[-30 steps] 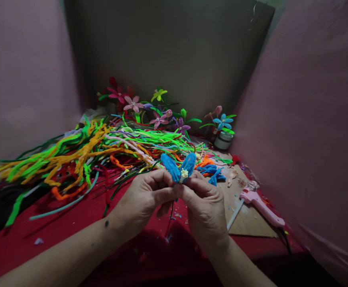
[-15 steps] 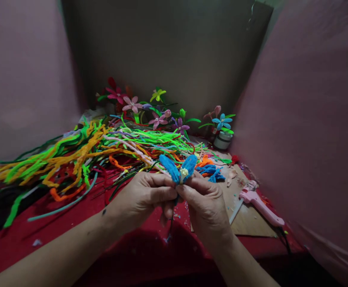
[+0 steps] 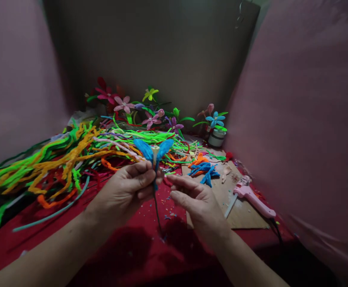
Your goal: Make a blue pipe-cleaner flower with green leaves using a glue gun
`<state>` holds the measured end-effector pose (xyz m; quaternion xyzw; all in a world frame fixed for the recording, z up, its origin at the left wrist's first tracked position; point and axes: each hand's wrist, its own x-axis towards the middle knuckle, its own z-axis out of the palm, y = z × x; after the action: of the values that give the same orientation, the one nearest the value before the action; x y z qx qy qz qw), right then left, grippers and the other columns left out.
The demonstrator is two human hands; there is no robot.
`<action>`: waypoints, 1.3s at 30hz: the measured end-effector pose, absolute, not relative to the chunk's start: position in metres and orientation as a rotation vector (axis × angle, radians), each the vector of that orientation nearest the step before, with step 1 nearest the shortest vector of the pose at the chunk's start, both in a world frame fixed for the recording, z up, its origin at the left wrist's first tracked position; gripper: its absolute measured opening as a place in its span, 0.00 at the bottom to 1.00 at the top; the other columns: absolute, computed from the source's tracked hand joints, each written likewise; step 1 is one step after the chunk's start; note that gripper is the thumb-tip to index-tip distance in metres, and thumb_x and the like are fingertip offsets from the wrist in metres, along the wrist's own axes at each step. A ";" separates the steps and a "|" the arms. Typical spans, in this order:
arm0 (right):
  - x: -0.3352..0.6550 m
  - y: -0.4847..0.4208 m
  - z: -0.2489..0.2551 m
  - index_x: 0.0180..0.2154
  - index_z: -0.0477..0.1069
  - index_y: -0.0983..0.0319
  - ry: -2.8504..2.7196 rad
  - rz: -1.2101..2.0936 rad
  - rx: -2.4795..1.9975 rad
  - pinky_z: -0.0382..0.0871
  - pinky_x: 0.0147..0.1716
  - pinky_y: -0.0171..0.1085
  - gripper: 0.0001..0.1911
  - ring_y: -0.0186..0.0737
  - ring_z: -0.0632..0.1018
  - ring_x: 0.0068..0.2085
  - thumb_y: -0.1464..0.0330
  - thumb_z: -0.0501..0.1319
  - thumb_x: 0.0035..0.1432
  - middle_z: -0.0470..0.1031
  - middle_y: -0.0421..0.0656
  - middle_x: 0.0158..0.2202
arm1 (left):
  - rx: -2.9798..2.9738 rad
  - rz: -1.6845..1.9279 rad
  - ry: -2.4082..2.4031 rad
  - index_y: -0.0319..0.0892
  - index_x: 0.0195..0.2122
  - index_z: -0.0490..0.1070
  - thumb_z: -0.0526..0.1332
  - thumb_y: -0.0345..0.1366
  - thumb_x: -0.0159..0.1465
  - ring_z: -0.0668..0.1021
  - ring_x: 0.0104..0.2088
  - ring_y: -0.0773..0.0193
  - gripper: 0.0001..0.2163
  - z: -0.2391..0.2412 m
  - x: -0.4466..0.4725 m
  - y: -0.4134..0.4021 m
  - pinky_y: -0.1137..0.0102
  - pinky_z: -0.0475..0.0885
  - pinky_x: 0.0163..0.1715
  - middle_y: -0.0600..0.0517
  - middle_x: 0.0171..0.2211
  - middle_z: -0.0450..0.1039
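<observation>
Pinched in my left hand (image 3: 134, 185) is a blue pipe-cleaner flower (image 3: 165, 149), held upright above the table. Two fuzzy blue petals spread to either side of its pale yellow centre, and a thin dark stem hangs below my fingers. My right hand (image 3: 196, 201) is just to the right of the flower, thumb and fingers apart, holding nothing that I can see. Beyond it, blue pipe-cleaner pieces (image 3: 203, 170) and orange ones (image 3: 198, 159) lie on a brown board (image 3: 248, 217).
A pink glue gun (image 3: 256, 199) rests on the board's right side. Piled pipe cleaners (image 3: 63, 159) spread over the red cloth (image 3: 126, 243) at left. Finished flowers (image 3: 124, 104) stand at the back, near a small jar (image 3: 216, 137). Pink sheets (image 3: 305, 119) flank both sides.
My right hand has come off the blue flower and opened beside it. My left hand has kept hold, moving the flower left. The whole view has shifted slightly.
</observation>
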<state>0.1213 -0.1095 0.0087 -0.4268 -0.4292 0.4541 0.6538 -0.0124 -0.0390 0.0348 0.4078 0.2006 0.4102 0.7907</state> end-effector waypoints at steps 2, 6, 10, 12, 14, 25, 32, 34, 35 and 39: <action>0.144 -0.112 0.011 0.37 0.77 0.57 -1.153 0.880 -1.171 0.63 0.37 0.38 0.12 0.36 0.70 0.34 0.69 0.65 0.46 0.71 0.41 0.32 | 0.850 0.915 0.439 0.36 0.23 0.71 0.69 0.25 0.45 0.63 0.14 0.81 0.07 0.035 -0.013 -0.033 0.85 0.57 0.13 0.51 0.23 0.74; 0.215 -0.107 0.022 0.32 0.78 0.57 -1.583 0.193 -1.596 0.63 0.36 0.40 0.11 0.40 0.70 0.34 0.74 0.59 0.49 0.71 0.44 0.32 | 0.847 0.879 0.470 0.35 0.25 0.70 0.66 0.25 0.49 0.60 0.12 0.82 0.05 0.032 -0.013 -0.024 0.85 0.55 0.11 0.50 0.21 0.73; 0.268 -0.090 0.015 0.30 0.78 0.58 -1.783 -0.248 -1.944 0.60 0.30 0.38 0.14 0.40 0.68 0.31 0.78 0.58 0.46 0.69 0.46 0.30 | 0.850 0.876 0.488 0.35 0.25 0.70 0.66 0.26 0.49 0.61 0.12 0.82 0.05 0.029 -0.012 -0.023 0.85 0.56 0.12 0.50 0.22 0.73; 0.278 -0.081 0.004 0.27 0.78 0.58 -1.807 -0.213 -1.903 0.60 0.31 0.37 0.13 0.40 0.69 0.32 0.78 0.58 0.44 0.70 0.45 0.31 | 0.854 0.884 0.492 0.35 0.25 0.70 0.66 0.25 0.50 0.62 0.12 0.82 0.05 0.028 -0.011 -0.023 0.85 0.57 0.12 0.50 0.22 0.73; 0.279 -0.076 -0.003 0.25 0.77 0.59 -1.740 -0.150 -1.858 0.61 0.31 0.36 0.10 0.38 0.69 0.30 0.76 0.58 0.45 0.71 0.44 0.30 | 0.850 0.891 0.502 0.35 0.24 0.70 0.66 0.24 0.50 0.64 0.13 0.79 0.05 0.027 -0.011 -0.024 0.84 0.59 0.12 0.50 0.21 0.73; 0.221 -0.083 0.028 0.32 0.77 0.63 -1.051 0.875 -1.145 0.63 0.20 0.33 0.11 0.32 0.70 0.20 0.66 0.67 0.42 0.73 0.40 0.21 | 0.699 0.996 0.641 0.33 0.24 0.73 0.59 0.16 0.52 0.78 0.26 0.68 0.08 0.035 -0.005 -0.025 0.78 0.73 0.28 0.49 0.24 0.75; 0.171 -0.064 0.016 0.31 0.73 0.64 -0.974 1.157 -0.853 0.59 0.17 0.29 0.09 0.29 0.70 0.18 0.71 0.67 0.44 0.78 0.42 0.24 | 0.660 0.979 0.593 0.33 0.25 0.74 0.60 0.17 0.52 0.78 0.28 0.68 0.07 0.033 -0.007 -0.022 0.79 0.73 0.31 0.48 0.25 0.76; 0.167 -0.063 0.012 0.28 0.71 0.64 -0.954 1.173 -0.830 0.59 0.18 0.29 0.07 0.29 0.70 0.18 0.71 0.67 0.44 0.78 0.42 0.24 | 0.651 0.977 0.589 0.33 0.24 0.73 0.61 0.17 0.51 0.77 0.28 0.68 0.07 0.033 -0.007 -0.022 0.79 0.73 0.29 0.48 0.25 0.75; 0.167 -0.063 0.010 0.27 0.71 0.64 -0.944 1.190 -0.824 0.59 0.19 0.29 0.07 0.29 0.70 0.19 0.71 0.67 0.44 0.78 0.42 0.24 | 0.645 0.977 0.585 0.33 0.24 0.73 0.61 0.17 0.52 0.77 0.28 0.68 0.07 0.033 -0.007 -0.021 0.78 0.73 0.29 0.48 0.25 0.75; 0.167 -0.066 0.004 0.27 0.74 0.65 -0.922 1.216 -0.826 0.59 0.21 0.30 0.05 0.28 0.69 0.21 0.71 0.67 0.43 0.75 0.41 0.25 | 0.640 0.953 0.538 0.35 0.27 0.73 0.60 0.18 0.53 0.78 0.29 0.64 0.07 0.032 -0.007 -0.020 0.73 0.74 0.28 0.48 0.27 0.75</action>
<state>0.1668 -0.0663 0.0035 -0.3633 -0.4052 0.5344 0.6467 -0.0066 -0.0203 0.0315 0.2988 0.2516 0.4452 0.8058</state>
